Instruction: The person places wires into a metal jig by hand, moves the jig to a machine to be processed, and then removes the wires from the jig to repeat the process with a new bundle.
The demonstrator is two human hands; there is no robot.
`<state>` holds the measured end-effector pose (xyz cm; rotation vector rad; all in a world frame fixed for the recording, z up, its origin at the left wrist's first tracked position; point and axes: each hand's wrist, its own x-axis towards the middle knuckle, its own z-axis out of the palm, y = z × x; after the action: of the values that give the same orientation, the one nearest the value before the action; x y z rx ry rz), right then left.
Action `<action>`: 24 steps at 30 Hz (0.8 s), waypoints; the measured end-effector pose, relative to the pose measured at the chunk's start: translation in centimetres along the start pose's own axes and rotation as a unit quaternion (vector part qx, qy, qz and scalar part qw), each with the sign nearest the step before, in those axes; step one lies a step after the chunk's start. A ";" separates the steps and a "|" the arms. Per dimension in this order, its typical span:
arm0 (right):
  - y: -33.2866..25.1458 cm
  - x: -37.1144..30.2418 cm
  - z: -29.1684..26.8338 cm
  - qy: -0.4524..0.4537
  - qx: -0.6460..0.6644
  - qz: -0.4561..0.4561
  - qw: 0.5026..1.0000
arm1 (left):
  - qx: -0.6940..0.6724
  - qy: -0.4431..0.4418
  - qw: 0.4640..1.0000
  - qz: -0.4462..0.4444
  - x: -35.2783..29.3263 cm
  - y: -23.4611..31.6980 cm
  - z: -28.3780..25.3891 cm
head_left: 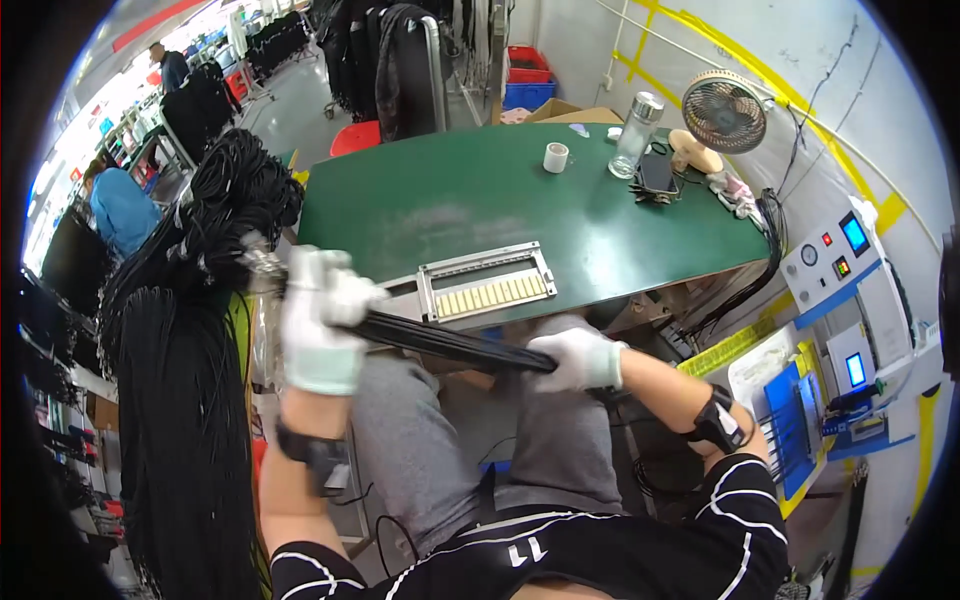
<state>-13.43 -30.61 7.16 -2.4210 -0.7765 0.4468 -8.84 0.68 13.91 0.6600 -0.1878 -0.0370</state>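
A bundle of black cables (445,341) stretches between my two white-gloved hands, above my lap. My left hand (325,320), somewhat blurred, is closed around its left end; shiny ends, smeared by motion, stick out past that hand to the upper left. Further right, my right hand (578,358) wraps round the same bundle, and the cables' other end is hidden behind it. Just beyond the bundle, a metal frame fixture (487,282) with a row of pale yellow blocks lies at the near edge of the green table (400,210).
Large heaps of black cables (180,400) hang at my left. On the table stand a white roll (556,157), a glass bottle (637,135), a phone (656,173) and a fan (722,112). A machine with lit screens (835,262) is at the right. Other people sit and stand far left.
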 end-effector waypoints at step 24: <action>21.5 31.1 -17.4 0.247 -0.429 0.165 0.853 | -0.081 0.279 0.956 0.028 14.7 0.5 -22.8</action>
<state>27.96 -33.15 3.83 -3.2958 -0.3404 -0.5363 9.83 13.50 -1.03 0.4783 0.3405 0.1865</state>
